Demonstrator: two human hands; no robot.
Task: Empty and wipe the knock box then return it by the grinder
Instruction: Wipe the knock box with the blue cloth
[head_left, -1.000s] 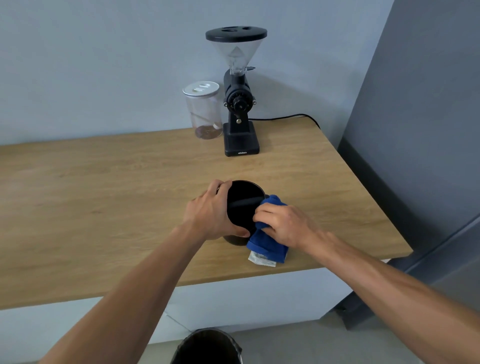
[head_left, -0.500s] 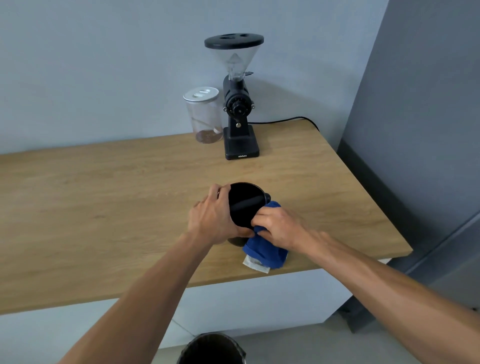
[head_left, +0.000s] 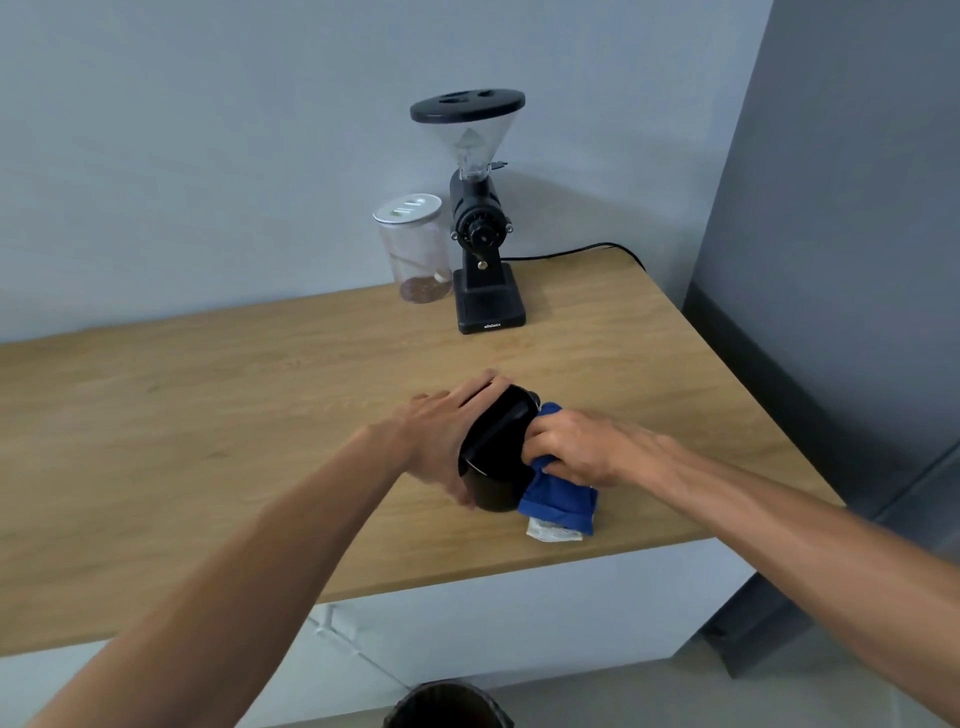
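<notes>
The black round knock box (head_left: 496, 457) with its crossbar stands near the front of the wooden counter (head_left: 208, 415), tilted toward the right. My left hand (head_left: 447, 431) wraps its left side and holds it. My right hand (head_left: 576, 447) grips a blue cloth (head_left: 558, 501) and presses it into the box's right rim; part of the cloth hangs down onto the counter beside the box. The black coffee grinder (head_left: 480, 228) with a clear hopper stands at the back of the counter against the wall.
A clear jar (head_left: 413, 249) with a white lid and some coffee grounds stands left of the grinder. The grinder's black cable (head_left: 582, 252) runs right along the wall. A dark bin (head_left: 447, 706) sits on the floor below the counter's front edge. A grey wall closes the right side.
The knock box has tipped toward the right in my left hand. My right hand has pushed the blue cloth further into the box's opening.
</notes>
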